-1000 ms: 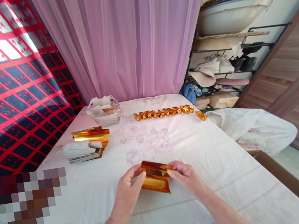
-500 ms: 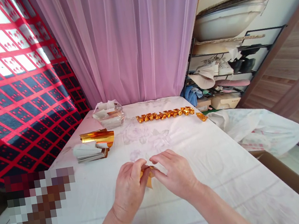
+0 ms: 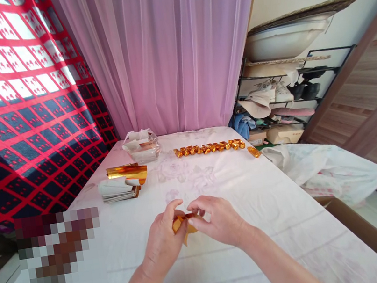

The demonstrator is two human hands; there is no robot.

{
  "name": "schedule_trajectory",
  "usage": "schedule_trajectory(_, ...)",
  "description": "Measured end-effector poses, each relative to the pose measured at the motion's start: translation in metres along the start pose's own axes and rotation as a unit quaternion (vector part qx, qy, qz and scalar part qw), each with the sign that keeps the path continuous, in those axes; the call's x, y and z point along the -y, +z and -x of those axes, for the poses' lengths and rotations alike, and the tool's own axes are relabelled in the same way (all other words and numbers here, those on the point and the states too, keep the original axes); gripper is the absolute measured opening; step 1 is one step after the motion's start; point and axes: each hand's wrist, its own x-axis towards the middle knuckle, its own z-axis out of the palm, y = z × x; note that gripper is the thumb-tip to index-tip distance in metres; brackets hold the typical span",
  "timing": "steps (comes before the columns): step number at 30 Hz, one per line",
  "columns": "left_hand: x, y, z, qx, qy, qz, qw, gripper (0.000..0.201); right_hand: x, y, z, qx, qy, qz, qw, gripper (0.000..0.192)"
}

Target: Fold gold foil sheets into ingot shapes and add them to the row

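Between my hands, over the near middle of the table, is a small piece of gold foil paper (image 3: 182, 226), partly folded. My left hand (image 3: 162, 233) grips its left side between thumb and fingers. On the other side, my right hand (image 3: 217, 220) pinches the paper's right part, fingers curled. A row of folded gold foil pieces (image 3: 210, 148) lies across the far part of the table, with one separate folded piece (image 3: 254, 152) at its right end. To the left, gold foil sheets (image 3: 129, 171) lie behind a stack of pale-backed paper (image 3: 118, 190).
A clear plastic bag (image 3: 141, 146) with paper in it sits at the table's far left. Off the right edge are a white plastic bag (image 3: 334, 167) and a cardboard box (image 3: 368, 233). A shelf rack (image 3: 326, 65) stands behind. A blurred patch covers the left side.
My fingers have shifted on the foil paper, and more of its gold surface shows between my hands. The view has tilted slightly; the things on the table have stayed in place.
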Motion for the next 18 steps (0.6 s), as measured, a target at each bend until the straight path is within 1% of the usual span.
schedule_trajectory(4, 0.0, -0.004, -0.003, -0.01, 0.044, -0.036, 0.998, 0.048, 0.004, -0.006, -0.002, 0.018, -0.025, 0.038, 0.999, 0.014)
schedule_trajectory(8, -0.002, -0.007, -0.005, -0.011, 0.068, -0.054, 0.996, 0.052, 0.007, -0.009, -0.004, 0.028, -0.053, 0.096, 0.994, 0.008)
schedule_trajectory(11, -0.005, -0.008, -0.005, -0.006, 0.074, -0.043, 0.996, 0.056, 0.007, -0.011, -0.007, 0.028, -0.058, 0.129, 0.99, 0.017)
schedule_trajectory(12, -0.005, -0.009, -0.004, -0.006, 0.07, -0.029, 0.997, 0.059, 0.007, -0.013, -0.009, 0.025, -0.058, 0.127, 0.99, 0.019)
schedule_trajectory(14, -0.002, -0.009, -0.004, -0.018, 0.041, 0.015, 0.999, 0.065, 0.005, -0.016, -0.01, 0.006, -0.048, 0.098, 0.994, 0.018)
schedule_trajectory(16, 0.004, -0.008, -0.003, -0.037, -0.007, 0.075, 0.996, 0.07, 0.0, -0.019, -0.011, -0.032, -0.017, 0.038, 0.999, 0.016)
schedule_trajectory(18, 0.011, -0.006, -0.001, -0.044, -0.055, 0.134, 0.988, 0.068, -0.008, -0.019, -0.01, -0.063, 0.031, -0.044, 0.997, 0.013)
